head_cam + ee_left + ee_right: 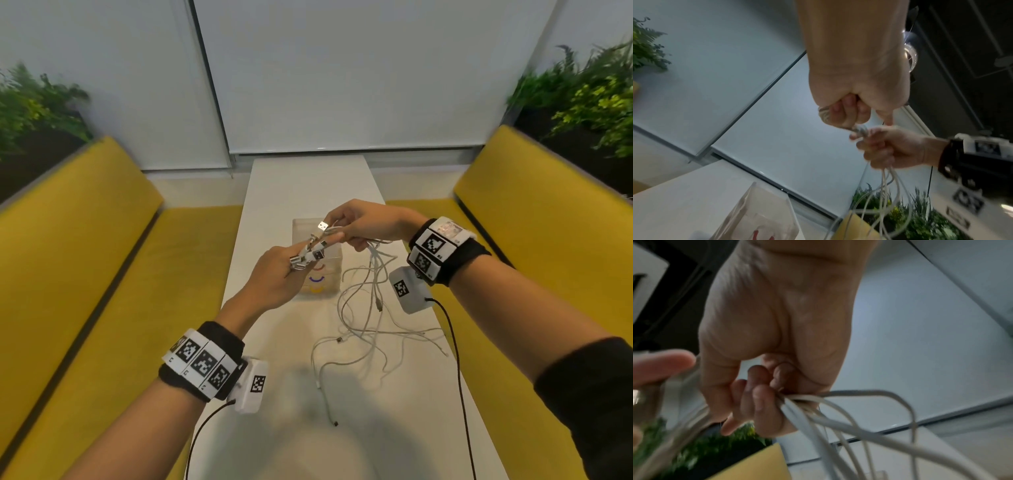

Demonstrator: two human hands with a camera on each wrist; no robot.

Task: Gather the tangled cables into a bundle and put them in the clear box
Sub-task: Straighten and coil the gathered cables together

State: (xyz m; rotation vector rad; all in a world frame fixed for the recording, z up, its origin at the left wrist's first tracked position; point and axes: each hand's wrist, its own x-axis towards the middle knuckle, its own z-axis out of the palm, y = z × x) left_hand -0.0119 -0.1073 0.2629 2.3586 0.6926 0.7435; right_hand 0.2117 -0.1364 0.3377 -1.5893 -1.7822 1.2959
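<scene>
Several white cables [363, 318] hang from both raised hands and trail in loose loops onto the white table [298, 428]. My left hand [274, 274] grips a cluster of plug ends [305, 257] above the clear box [322, 270]. My right hand [363, 226] curls round the same cords just beyond, a USB plug [322, 225] sticking out by its fingertips. In the left wrist view the left hand [846, 112] is fisted on the cords, the right hand [881, 149] below it. In the right wrist view the cables [849, 418] fan out of the right hand [764, 395].
Yellow benches [85, 257] flank the narrow table on both sides, with green plants [589, 99] behind them. The box has coloured arcs [317, 279] on its front. Black wrist-camera leads [455, 359] hang over the table's near part.
</scene>
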